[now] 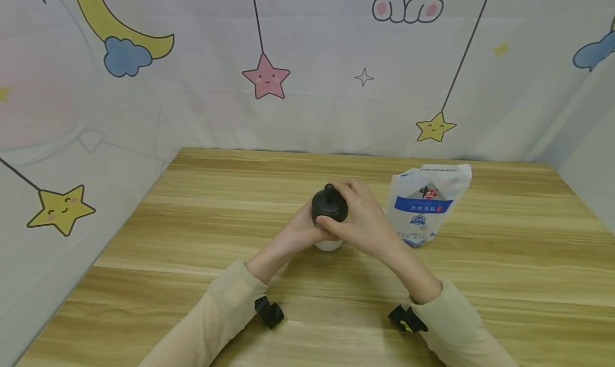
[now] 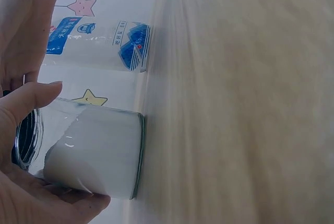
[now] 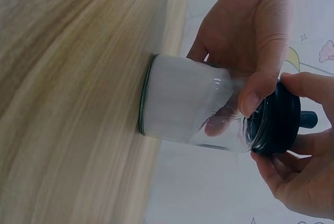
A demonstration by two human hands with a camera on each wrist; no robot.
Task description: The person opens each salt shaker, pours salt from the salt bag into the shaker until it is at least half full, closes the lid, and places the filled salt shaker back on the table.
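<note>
A clear glass jar (image 3: 182,98) stands upright on the table, partly filled with a white substance whose surface slopes. On its mouth sits a black lid (image 1: 330,202) with a knob on top. My left hand (image 1: 307,229) grips the jar just below the lid, thumb on one side and fingers round the other. From the right, my right hand (image 1: 366,217) holds the lid's rim between thumb and fingers. In the head view the hands hide most of the jar. Close beside the right hand stands a white and blue salt bag (image 1: 415,220).
The wood-grain table (image 1: 202,207) extends around the jar and bag. Behind it hangs a white cloth (image 1: 326,121) printed with stars and a moon. Small black devices sit at both sleeve cuffs.
</note>
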